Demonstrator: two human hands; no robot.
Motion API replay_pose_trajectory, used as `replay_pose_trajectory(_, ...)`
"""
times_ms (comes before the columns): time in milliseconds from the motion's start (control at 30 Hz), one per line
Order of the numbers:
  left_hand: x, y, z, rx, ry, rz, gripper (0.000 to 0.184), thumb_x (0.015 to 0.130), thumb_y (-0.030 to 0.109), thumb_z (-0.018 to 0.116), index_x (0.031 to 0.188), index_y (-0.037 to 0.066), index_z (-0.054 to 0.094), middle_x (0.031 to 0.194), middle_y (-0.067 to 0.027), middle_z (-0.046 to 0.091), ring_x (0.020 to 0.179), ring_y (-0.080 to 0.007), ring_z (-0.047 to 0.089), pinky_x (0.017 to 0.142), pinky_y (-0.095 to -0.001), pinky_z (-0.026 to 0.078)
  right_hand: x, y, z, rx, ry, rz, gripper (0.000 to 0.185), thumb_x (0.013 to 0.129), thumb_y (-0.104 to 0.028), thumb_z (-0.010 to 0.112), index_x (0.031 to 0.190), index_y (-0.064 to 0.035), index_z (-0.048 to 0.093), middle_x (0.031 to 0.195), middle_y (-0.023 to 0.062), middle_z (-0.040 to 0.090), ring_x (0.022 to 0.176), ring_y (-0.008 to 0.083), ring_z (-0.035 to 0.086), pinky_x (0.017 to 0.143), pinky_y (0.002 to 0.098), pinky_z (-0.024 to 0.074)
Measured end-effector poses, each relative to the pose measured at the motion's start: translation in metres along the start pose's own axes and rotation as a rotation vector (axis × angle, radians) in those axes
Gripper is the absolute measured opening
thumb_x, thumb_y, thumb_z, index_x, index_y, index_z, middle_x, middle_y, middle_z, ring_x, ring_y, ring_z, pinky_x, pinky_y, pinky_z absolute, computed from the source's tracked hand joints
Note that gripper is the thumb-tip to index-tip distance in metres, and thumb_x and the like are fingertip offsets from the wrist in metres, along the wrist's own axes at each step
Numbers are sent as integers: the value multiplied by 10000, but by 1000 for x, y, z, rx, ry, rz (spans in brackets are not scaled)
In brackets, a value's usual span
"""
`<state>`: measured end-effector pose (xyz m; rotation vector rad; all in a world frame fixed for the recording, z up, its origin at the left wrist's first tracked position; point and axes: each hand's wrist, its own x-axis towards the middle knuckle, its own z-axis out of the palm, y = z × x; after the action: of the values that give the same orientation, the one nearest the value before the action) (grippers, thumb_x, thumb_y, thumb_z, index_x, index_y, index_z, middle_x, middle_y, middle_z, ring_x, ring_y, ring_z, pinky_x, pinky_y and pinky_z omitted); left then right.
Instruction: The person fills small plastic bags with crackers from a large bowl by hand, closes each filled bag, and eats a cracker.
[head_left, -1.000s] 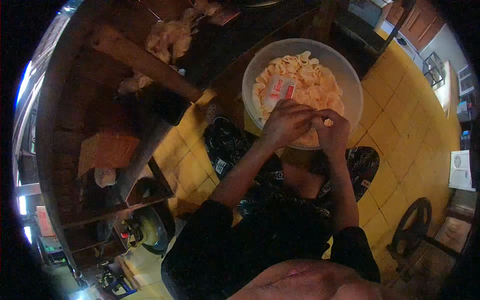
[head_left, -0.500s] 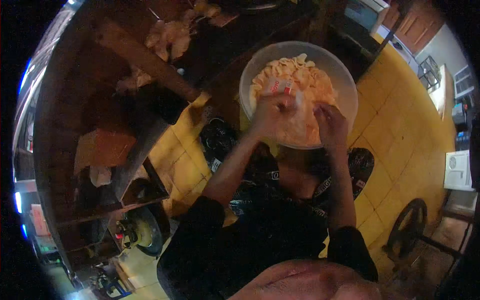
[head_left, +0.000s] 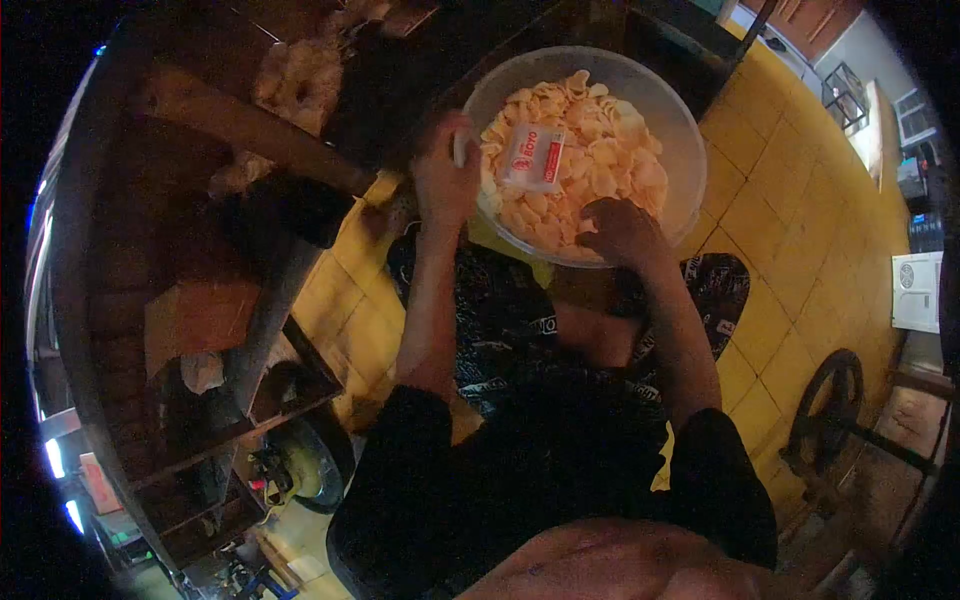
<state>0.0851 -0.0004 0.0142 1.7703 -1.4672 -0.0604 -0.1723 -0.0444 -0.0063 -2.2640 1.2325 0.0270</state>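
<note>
A round, pale translucent tub (head_left: 685,150) full of thin, light orange chips (head_left: 610,150) stands in front of my knees. On the chips, left of the middle, lies a clear packet (head_left: 535,157) with a white and red label. My left hand (head_left: 447,165) is at the tub's left rim, its fingers curled round a small pale object that is too blurred to name. Over the near right part of the chips is my right hand (head_left: 620,230), fingers bent down and touching them; whether a chip is between the fingertips is hidden.
Dark wooden furniture with a beam (head_left: 250,130) and a cardboard box (head_left: 200,318) stands on the left. Yellow tiles (head_left: 770,230) cover the floor. A black wheel (head_left: 828,412) is at the lower right, and a white appliance (head_left: 916,290) at the right edge.
My left hand has moved left from over the packet to the tub's rim. My right hand has moved slightly left and down onto the chips. The packet now shows whole.
</note>
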Motion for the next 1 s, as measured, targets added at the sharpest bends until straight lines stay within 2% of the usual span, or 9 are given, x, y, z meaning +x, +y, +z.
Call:
replay_pose_trajectory(100,-5,12,12,6,-319,83,310,798,85,697,1103,66,643,1188,-127,632,1146,-309,594,998,-402,477,9,6,6,-125,-127,-18,400,819,-360,712,1141,-125,679,1152,115,664,1100,295,626,954,423,497)
replay_pose_trajectory(200,-4,1,31,119,-527,209,340,783,72,698,1119,69,647,1180,-142,627,1118,-322,600,967,-427,491,14,19,18,-160,-79,-252,362,805,-342,707,999,-39,669,1048,189,662,1007,364,645,875,469,532)
replay_pose_trajectory(300,-6,-2,41,218,-477,160,352,782,52,679,1132,70,644,1149,-138,631,1084,-329,605,946,-431,498,14,18,18,-190,-7,-350,338,820,-336,685,975,-35,673,1023,184,664,998,368,646,874,475,532)
replay_pose_trajectory(400,-6,-10,47,259,-376,150,281,797,56,666,1078,58,668,1117,-126,632,1049,-324,614,915,-432,506,19,9,6,-240,-171,-244,331,835,-310,663,997,-22,662,1052,192,655,1025,350,639,873,468,537)
replay_pose_trajectory(467,1,-6,49,333,-451,98,228,812,66,663,1039,52,678,1102,-124,637,1042,-320,617,906,-430,507,31,23,17,-333,26,-231,356,816,-271,675,1038,6,646,1072,205,654,1042,336,637,880,451,541)
replay_pose_trajectory(600,-3,-5,50,260,-419,54,124,871,127,644,951,49,697,1041,-132,653,1033,-305,623,873,-429,514,58,41,26,-496,4,-216,318,791,-187,673,1029,22,634,1059,218,664,1031,327,646,869,433,549)
replay_pose_trajectory(700,-4,11,40,213,-397,73,153,913,163,606,969,54,696,1017,-145,665,988,-316,639,840,-450,522,66,54,37,-734,295,-436,233,778,-113,638,975,10,629,1014,203,668,1003,326,650,851,424,552)
replay_pose_trajectory(800,-4,2,46,148,-272,95,174,932,183,578,972,51,684,992,-160,670,925,-344,652,807,-470,529,49,13,-5,-497,-269,-156,214,767,-87,632,963,-1,631,1020,207,657,999,331,646,855,414,547)
replay_pose_trajectory(1000,-4,0,50,65,-175,92,140,932,132,556,947,36,656,923,-172,671,895,-367,654,797,-468,529,41,40,15,-439,282,-347,292,728,-58,681,1010,13,652,1024,191,670,998,353,640,859,398,540)
